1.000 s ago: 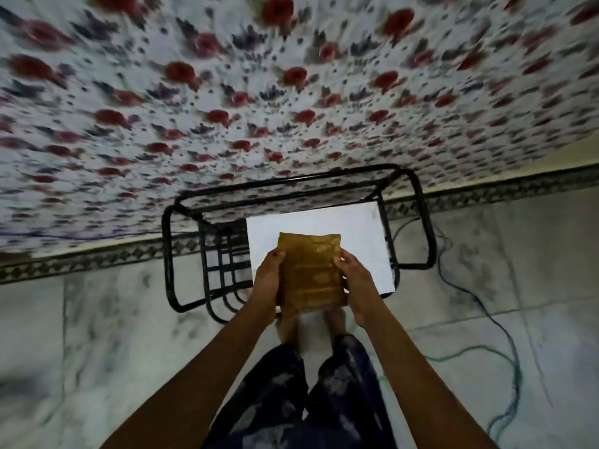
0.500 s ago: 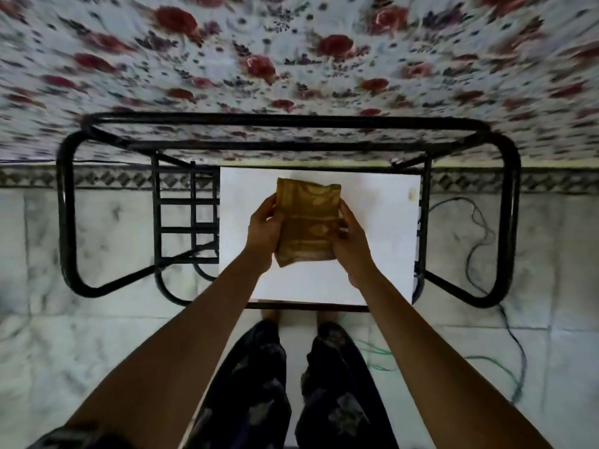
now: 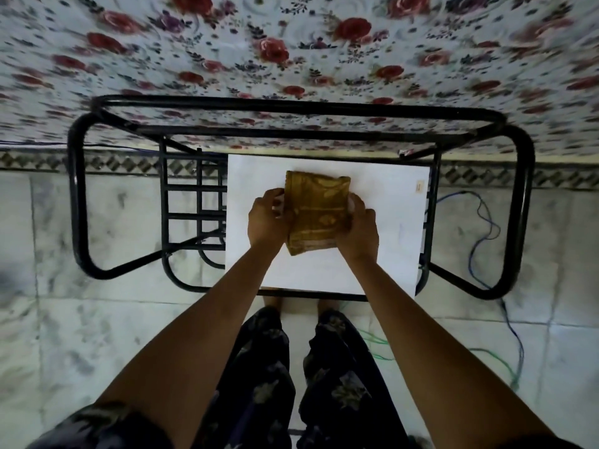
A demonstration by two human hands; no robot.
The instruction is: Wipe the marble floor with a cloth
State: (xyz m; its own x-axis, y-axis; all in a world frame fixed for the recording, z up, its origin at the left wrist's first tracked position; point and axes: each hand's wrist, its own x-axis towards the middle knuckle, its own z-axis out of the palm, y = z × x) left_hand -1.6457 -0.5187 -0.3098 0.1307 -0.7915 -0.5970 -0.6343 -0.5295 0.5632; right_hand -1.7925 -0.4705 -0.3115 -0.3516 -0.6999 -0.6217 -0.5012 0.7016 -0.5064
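Holding the folded cloth [image 3: 316, 212] by its two sides, left hand [image 3: 266, 218] and right hand [image 3: 357, 229] curled round it, I keep it above the white board [image 3: 389, 222], apparently readying a pad for the marble floor [image 3: 97, 319].

Woven mustard cloth [image 3: 316, 212]; glossy veined marble floor [image 3: 123, 322]; black metal frame [image 3: 291, 105].

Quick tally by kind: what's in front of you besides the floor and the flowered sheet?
Cloth, held by left hand and right hand: 1
Black metal stand: 1
White board: 1
Cables: at least 2
Total: at least 5
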